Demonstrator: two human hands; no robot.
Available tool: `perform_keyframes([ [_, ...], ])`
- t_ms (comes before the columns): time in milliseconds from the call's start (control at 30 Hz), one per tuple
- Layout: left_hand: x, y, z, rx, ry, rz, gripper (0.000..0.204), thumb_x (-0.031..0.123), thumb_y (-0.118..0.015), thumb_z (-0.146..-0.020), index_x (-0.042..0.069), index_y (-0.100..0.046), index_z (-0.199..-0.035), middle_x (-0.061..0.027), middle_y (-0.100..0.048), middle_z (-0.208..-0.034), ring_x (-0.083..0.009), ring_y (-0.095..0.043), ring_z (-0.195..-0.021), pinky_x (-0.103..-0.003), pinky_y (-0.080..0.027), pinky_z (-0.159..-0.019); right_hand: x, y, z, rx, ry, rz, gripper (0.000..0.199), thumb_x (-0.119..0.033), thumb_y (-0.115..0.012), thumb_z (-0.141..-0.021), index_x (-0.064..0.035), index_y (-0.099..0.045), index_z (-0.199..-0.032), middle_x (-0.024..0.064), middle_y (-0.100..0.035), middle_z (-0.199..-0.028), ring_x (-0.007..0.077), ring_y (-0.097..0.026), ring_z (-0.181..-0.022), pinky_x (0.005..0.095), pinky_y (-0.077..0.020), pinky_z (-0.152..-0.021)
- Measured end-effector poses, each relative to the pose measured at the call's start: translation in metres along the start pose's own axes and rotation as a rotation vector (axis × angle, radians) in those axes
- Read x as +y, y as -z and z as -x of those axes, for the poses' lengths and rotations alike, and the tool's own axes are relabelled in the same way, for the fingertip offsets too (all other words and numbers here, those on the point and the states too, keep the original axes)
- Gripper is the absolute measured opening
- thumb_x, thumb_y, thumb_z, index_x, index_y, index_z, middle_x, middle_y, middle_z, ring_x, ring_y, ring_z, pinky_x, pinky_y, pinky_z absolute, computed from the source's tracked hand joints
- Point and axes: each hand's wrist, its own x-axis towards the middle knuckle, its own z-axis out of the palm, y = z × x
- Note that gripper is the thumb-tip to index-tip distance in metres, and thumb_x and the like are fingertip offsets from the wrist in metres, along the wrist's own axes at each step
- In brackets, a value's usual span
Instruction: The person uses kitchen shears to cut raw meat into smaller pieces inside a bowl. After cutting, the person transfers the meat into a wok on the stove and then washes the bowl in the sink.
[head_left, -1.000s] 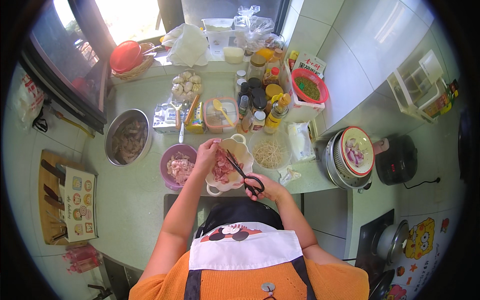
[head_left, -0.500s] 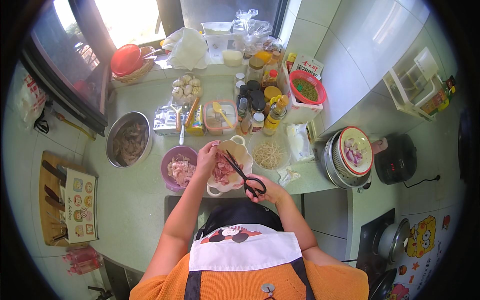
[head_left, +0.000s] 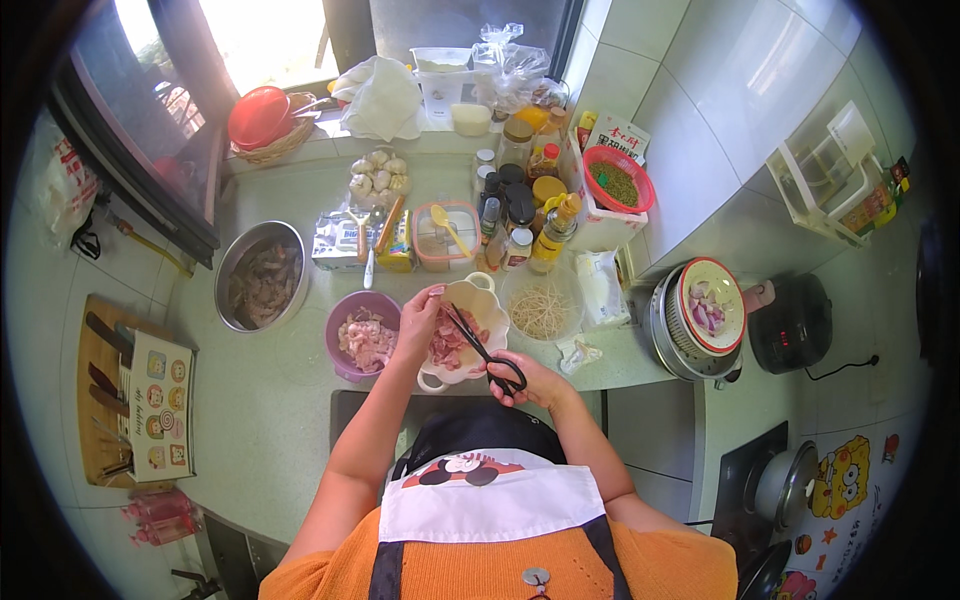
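Observation:
A white scalloped bowl (head_left: 483, 309) with two loop handles stands at the counter's near edge, with cut pink raw meat (head_left: 452, 346) in it. Over its left side, my left hand (head_left: 420, 318) is closed in a pinch on a strip of raw meat, mostly hidden by the fingers. My right hand (head_left: 530, 380) grips black scissors (head_left: 474, 343) by the handle loops. Their blades slant up-left across the bowl, tips close to my left fingers. Just left of that bowl sits a purple bowl (head_left: 337, 358) with more pale pink raw meat (head_left: 366, 340).
A steel bowl (head_left: 222, 301) of greyish meat stands further left. Behind are boxes with a peeler, a lidded container (head_left: 462, 216), garlic (head_left: 378, 180) and bottles (head_left: 552, 235). A clear bowl of bean sprouts (head_left: 540, 307) sits right, beside stacked colanders (head_left: 659, 318).
The scissors' tips have shifted slightly toward my left fingers, and the blades look closer together. The whole view has moved a little; both hands stay over the white bowl.

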Motion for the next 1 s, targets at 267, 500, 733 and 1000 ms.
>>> perform_keyframes([
  [267,-0.007,-0.001,-0.001,-0.012,-0.142,-0.249,0.024,0.017,-0.05,-0.091,0.008,-0.06,-0.112,-0.0007,-0.058,-0.088,-0.0084,-0.054,-0.076,-0.025,-0.047,-0.07,-0.002,-0.008,-0.001,0.104,0.022,0.08,0.031,-0.033,-0.054,-0.088,-0.005,-0.053,-0.102,0.0018,-0.056,-0.062,0.0072,-0.05,-0.044,0.0167,-0.0266,-0.033],
  [500,0.008,-0.009,0.014,-0.015,-0.645,-0.668,0.037,0.006,-0.052,-0.084,0.009,-0.054,-0.12,-0.0167,-0.056,-0.107,-0.0305,-0.054,-0.1,-0.034,-0.043,-0.085,-0.007,-0.011,0.0,0.12,0.031,0.051,0.027,-0.034,-0.055,-0.087,-0.0099,-0.05,-0.097,-0.0017,-0.055,-0.061,0.0056,-0.049,-0.043,0.0171,-0.0273,-0.034],
  [733,-0.01,-0.005,0.007,-0.075,-0.106,0.071,0.031,0.013,-0.04,-0.093,0.003,-0.049,-0.121,-0.0118,-0.059,-0.106,-0.0201,-0.06,-0.089,-0.028,-0.049,-0.078,-0.004,-0.007,-0.002,0.123,0.093,0.029,0.025,-0.031,-0.056,-0.088,-0.0102,-0.05,-0.1,-0.0021,-0.054,-0.06,0.0058,-0.046,-0.041,0.0174,-0.0268,-0.034],
  [1000,-0.01,-0.01,0.015,-0.214,0.176,0.226,0.027,0.019,-0.039,-0.095,0.0,-0.054,-0.108,-0.0065,-0.06,-0.083,-0.0123,-0.057,-0.06,-0.026,-0.05,-0.055,-0.004,-0.013,-0.008,0.093,0.114,-0.11,0.025,-0.027,-0.055,-0.088,-0.0064,-0.049,-0.102,0.0016,-0.053,-0.058,0.0073,-0.045,-0.039,0.0174,-0.0263,-0.032],
])
